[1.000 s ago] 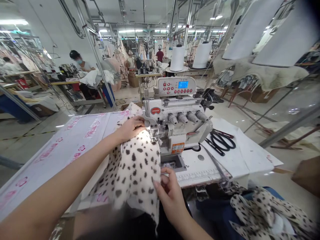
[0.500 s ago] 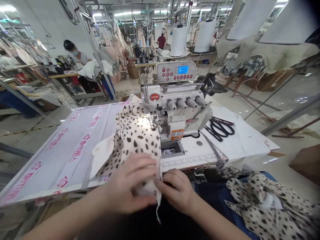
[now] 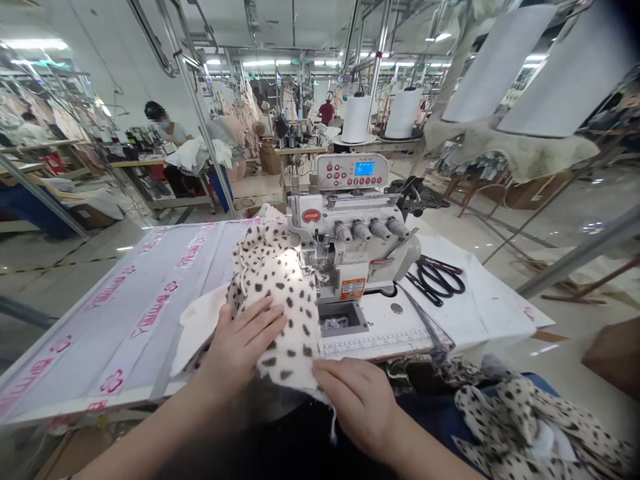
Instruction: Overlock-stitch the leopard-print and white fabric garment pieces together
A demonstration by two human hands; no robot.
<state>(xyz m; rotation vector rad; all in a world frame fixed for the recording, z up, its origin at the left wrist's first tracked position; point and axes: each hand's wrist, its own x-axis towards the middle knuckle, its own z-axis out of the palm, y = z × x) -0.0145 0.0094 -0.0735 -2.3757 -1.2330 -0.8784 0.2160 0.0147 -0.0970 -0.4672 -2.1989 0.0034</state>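
Observation:
A cream fabric piece with dark spots (image 3: 287, 287) lies under the lit needle area of a white overlock sewing machine (image 3: 350, 233) and runs down over the table's front edge. My left hand (image 3: 245, 340) rests on the fabric with its fingers stretched out flat. At the lower right corner of the cloth, my right hand (image 3: 355, 397) pinches the edge between thumb and fingers. A loose thread tail hangs beside that hand. Plain white cloth (image 3: 197, 320) sticks out from under the spotted piece on the left.
Black-handled scissors (image 3: 440, 277) lie right of the machine. More spotted fabric (image 3: 530, 420) is heaped at the lower right. The table's left side (image 3: 135, 300) has a printed covering. Large thread cones (image 3: 356, 120) stand behind the machine. A co-worker (image 3: 167, 127) sits at the back left.
My left hand has moved left and forward, from near the front edge to flat on the fabric. The fabric's front end now lies smoother. My right hand stays at the edge; the view has tilted up.

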